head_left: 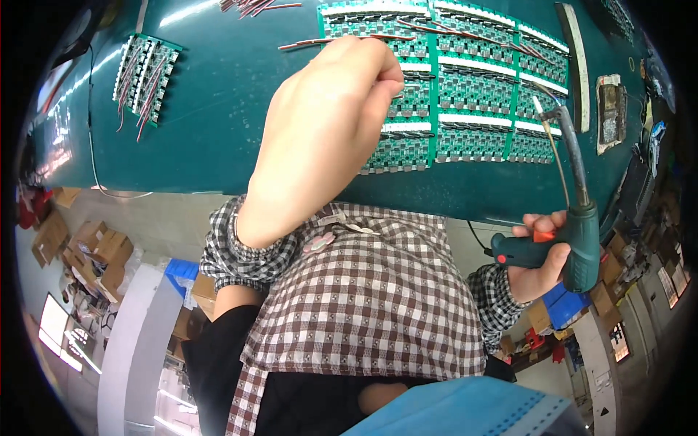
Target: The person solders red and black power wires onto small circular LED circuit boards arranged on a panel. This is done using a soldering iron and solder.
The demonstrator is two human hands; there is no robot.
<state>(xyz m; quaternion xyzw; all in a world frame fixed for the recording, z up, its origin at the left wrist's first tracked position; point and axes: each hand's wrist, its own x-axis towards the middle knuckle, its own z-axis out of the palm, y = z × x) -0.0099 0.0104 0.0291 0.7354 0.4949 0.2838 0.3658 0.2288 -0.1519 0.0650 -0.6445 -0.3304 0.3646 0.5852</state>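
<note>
A large panel of green circuit boards (472, 109) with white connector strips lies on the bench. Over its left part is my left hand (327, 102), fingers drawn together in a pinch; whatever they hold is hidden. Red, black and white wires (465, 34) lie across the top of the panel, some passing just beyond my left knuckles. My right hand (542, 272) grips a dark green soldering gun (582, 240) with a red trigger. Its metal barrel points up and away, and the tip, beside a thin feed tube (556, 156), is over the panel's right edge.
A smaller board panel (147, 76) with wires on it lies at the left of the green bench (218, 145). Loose wires (254, 7) lie at the far edge. To the right are a long pale strip (574, 65) and a worn metal-framed block (611, 112).
</note>
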